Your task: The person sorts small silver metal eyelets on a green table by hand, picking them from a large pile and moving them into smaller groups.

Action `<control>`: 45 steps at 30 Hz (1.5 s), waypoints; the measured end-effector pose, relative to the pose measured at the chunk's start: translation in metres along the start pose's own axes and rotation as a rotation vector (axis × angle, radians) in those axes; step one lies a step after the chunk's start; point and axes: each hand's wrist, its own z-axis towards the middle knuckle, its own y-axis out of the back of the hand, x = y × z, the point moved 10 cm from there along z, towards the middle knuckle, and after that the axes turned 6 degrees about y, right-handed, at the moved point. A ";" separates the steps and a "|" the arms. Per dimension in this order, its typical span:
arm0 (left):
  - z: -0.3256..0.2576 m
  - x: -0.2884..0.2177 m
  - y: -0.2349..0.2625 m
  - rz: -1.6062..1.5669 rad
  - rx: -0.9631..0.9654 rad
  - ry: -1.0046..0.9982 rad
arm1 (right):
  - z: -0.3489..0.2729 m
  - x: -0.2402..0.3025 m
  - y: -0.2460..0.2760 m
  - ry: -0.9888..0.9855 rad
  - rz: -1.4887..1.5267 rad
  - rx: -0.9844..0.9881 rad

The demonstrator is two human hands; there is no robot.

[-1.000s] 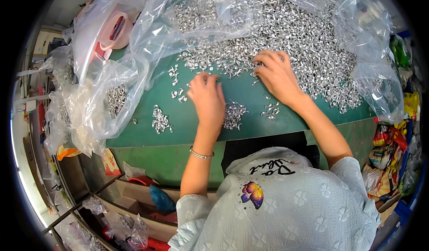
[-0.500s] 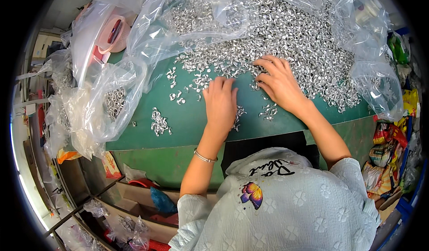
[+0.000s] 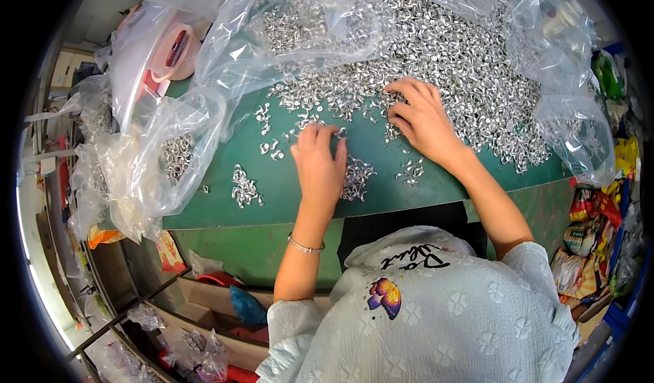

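A broad heap of small, curved, silvery metal pieces covers the far middle and right of the green table. At the heap's near edge, my right hand has its fingers bent and spread over loose pieces, thumb apart from the forefinger. My left hand is closer to me, pinching one small curved metal piece between thumb and forefinger. Beside that hand lies a small pile of pieces, partly hidden by it. Other small piles sit farther left and under my right wrist.
Clear plastic bags with metal pieces inside stand at the left and lie over the heap. Another bag hangs at the right edge. A pink basket holds a dark red object. Colourful packets fill the right side; a drawer is below left.
My left hand has moved left and slightly toward me, uncovering the small pile, with a metal piece now showing at its fingertips. My right hand stays nearly in place at the heap's edge.
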 end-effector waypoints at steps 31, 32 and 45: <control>0.028 0.003 -0.017 0.125 -0.026 -0.075 | 0.034 0.035 -0.047 0.204 -0.047 0.012; 0.027 0.007 -0.018 0.126 -0.005 -0.072 | 0.034 0.031 -0.049 0.207 -0.125 0.080; 0.018 0.004 -0.016 0.128 0.012 -0.071 | 0.031 0.028 -0.033 0.101 -0.029 -0.015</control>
